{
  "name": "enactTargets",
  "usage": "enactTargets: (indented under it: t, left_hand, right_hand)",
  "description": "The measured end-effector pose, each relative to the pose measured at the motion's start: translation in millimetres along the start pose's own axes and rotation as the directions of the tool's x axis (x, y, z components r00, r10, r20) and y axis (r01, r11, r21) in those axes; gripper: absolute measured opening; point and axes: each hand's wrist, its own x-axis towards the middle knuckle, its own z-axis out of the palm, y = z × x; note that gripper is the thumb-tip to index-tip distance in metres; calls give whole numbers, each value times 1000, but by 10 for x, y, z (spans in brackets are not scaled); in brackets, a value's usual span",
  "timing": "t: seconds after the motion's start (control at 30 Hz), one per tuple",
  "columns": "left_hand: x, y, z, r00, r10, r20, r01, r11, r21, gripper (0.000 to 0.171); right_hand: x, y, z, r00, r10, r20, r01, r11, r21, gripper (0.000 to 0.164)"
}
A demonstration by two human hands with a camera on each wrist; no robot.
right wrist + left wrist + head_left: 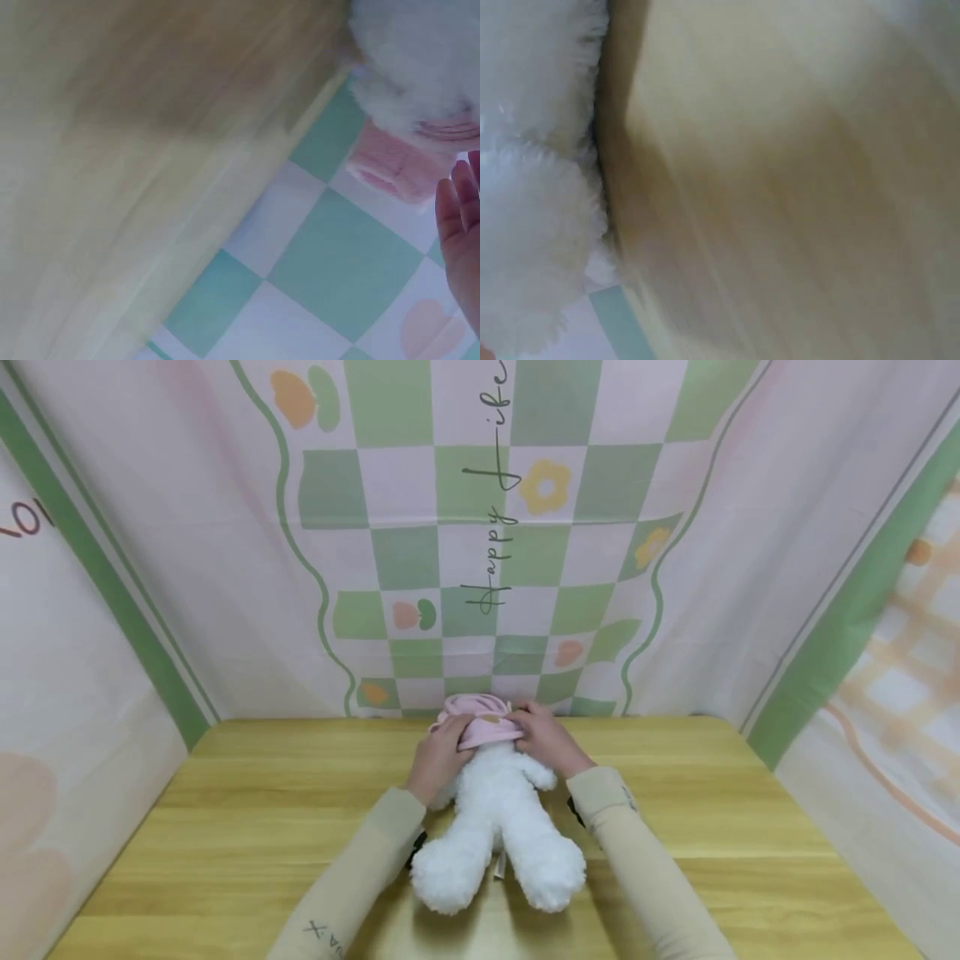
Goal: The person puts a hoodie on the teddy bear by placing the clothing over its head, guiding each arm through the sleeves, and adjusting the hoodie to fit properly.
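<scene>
A white fluffy plush toy (491,802) lies on the table, its legs pointing towards me. A pink doll garment (480,706) with a small tan patch covers the toy's upper end, so the head is hidden. At the left of the hem, my left hand (442,756) grips the cloth. My right hand (551,739) pinches the hem on the other side, above the toy's arm. The right wrist view shows a pink sleeve-like part (401,165) hanging beside the white fur (420,60). Fur (532,225) fills the left of the left wrist view.
The wooden table (247,827) ends at a hanging cloth (405,556) with green checks and flowers, close behind the toy. More printed cloth stands along both sides. A small white tag (500,865) sticks out between the toy's legs.
</scene>
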Motion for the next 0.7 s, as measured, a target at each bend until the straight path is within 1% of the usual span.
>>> enactTargets:
  t: [0.03, 0.1, 0.17, 0.23, 0.3, 0.37, 0.5, 0.6, 0.7]
  left_hand:
    - [-5, 7, -3, 1000, 0, -15, 0, 1000, -5, 42]
    - [-17, 22, -7, 999, 9, -48, -8, 1000, 18, 40]
    - [-22, 36, -15, 997, 27, -75, -23, 998, 65, 39]
    - [-11, 44, -23, 996, 41, -75, -30, 990, 136, 41]
    - [12, 47, -38, 998, 40, -46, -30, 979, 201, 46]
    - [43, 51, -63, 1000, 27, -3, -25, 970, 240, 47]
    - [92, 50, -110, 998, 5, 67, -22, 970, 241, 43]
    - [101, 42, -121, 996, 14, 88, -34, 972, 233, 41]
    - [97, 33, -110, 994, 30, 104, -52, 975, 214, 41]
  right_hand:
    - [8, -5, 2, 1000, -17, -9, 17, 1000, 6, 38]
    - [15, -11, 9, 1000, -24, -15, 24, 999, 27, 36]
    - [7, -19, 15, 1000, -11, -14, 12, 999, 51, 35]
    - [-7, -19, 24, 1000, 2, -9, -1, 999, 49, 34]
    - [-17, -30, 25, 1000, 22, 2, -22, 999, 50, 37]
    - [-21, -39, 19, 999, 35, 18, -36, 998, 59, 45]
    - [-7, -50, -1, 998, 27, 57, -30, 999, 37, 57]
    - [1, -47, -14, 996, 36, 85, -39, 999, 32, 52]
    - [5, -40, -23, 993, 52, 108, -59, 996, 67, 46]
